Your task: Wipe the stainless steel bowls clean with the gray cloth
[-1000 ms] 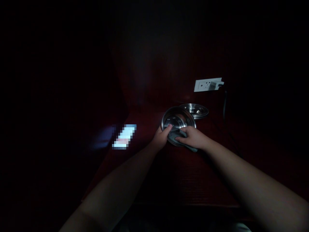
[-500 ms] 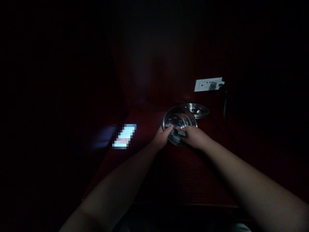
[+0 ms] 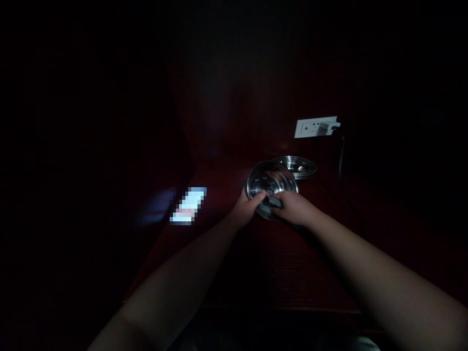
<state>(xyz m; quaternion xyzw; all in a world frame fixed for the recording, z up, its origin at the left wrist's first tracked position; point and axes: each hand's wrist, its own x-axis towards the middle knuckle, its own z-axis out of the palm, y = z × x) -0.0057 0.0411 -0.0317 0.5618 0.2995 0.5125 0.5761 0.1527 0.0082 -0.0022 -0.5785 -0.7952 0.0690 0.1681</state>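
Observation:
A shiny steel bowl [image 3: 280, 178] is tilted with its hollow side toward me, above the dark red table. My left hand [image 3: 248, 207] grips its left side, the thumb over the rim and the fingers hidden behind. At the bowl's lower right, my right hand [image 3: 294, 208] is closed on a grey-green cloth [image 3: 275, 201], which lies against the inside of the bowl. Most of the cloth is covered by the hand. Behind the bowl, a stack of steel plates or shallow dishes [image 3: 306, 169] rests on the table, partly hidden by the bowl.
To the left on the table [image 3: 278, 273] lies a glowing, pixelated phone-like screen [image 3: 188, 205]. A white wall socket [image 3: 309, 127] with a plugged-in adapter [image 3: 329, 127] is at the back right, its cable [image 3: 341, 158] hanging down. The surroundings are very dark.
The bowl has shifted slightly right. My right hand has drawn the cloth from the near rim area into the bowl, so less cloth shows. My left thumb sits a little further right.

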